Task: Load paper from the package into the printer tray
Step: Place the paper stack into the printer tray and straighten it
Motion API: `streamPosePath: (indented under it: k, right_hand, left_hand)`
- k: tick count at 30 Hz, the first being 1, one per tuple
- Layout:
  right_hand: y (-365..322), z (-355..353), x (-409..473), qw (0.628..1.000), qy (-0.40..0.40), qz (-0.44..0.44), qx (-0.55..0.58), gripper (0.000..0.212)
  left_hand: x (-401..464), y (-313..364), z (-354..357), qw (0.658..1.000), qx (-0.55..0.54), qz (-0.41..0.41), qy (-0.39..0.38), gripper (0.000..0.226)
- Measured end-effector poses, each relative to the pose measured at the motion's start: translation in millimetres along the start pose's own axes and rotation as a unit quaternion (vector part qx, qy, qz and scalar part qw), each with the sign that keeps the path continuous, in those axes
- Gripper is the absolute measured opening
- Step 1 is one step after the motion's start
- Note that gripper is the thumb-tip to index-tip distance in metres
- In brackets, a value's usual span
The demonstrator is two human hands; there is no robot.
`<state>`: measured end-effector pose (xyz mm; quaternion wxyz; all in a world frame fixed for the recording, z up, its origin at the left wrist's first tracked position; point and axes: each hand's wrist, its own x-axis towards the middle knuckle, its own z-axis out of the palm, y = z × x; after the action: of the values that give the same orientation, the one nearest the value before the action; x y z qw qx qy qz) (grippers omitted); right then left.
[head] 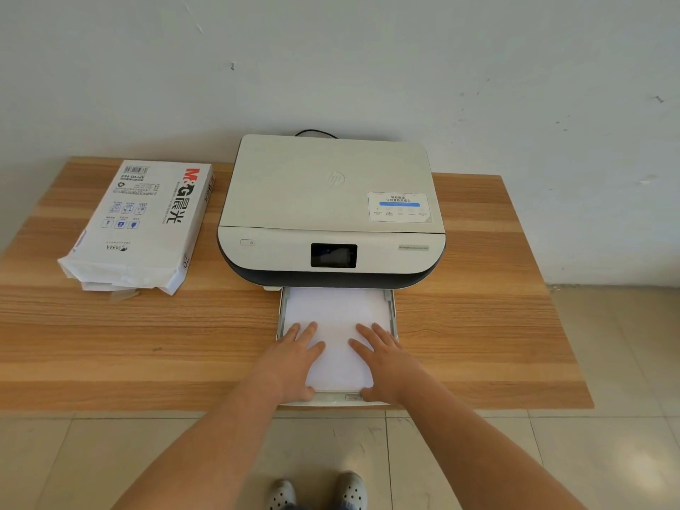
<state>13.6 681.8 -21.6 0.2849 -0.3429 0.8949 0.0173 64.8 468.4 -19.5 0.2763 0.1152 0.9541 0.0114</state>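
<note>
Paper stack [336,325] already lies in the pulled-out printer tray [393,307] at the tabletop's [110,344] front edge. My left hand [294,357] and right hand [382,357] rest flat, fingers open, gripping nothing. Remaining: push tray in. Package [143,222] lies near the left edge.

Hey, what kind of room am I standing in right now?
Probably a plain home or small office corner: a printer and an opened paper package sit on a wooden table against a bare white wall, over a tiled floor.
</note>
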Motion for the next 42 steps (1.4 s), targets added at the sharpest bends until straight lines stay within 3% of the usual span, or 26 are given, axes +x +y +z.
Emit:
streamPosePath:
  k: [29,36,42]
  right_hand:
    - [-4,4,-7,1.0,-0.002,0.014,0.014,0.089]
    - [-8,4,0,0.995,0.028,0.064,0.065,0.068]
    - [-7,7,2,0.995,0.015,0.072,0.065,0.067]
  left_hand:
    - [-7,6,4,1.0,-0.014,0.004,0.001,0.081]
    - [-1,10,2,0.999,-0.029,-0.025,0.025,0.063]
    - [-1,11,9,0.998,-0.051,-0.038,0.014,0.063]
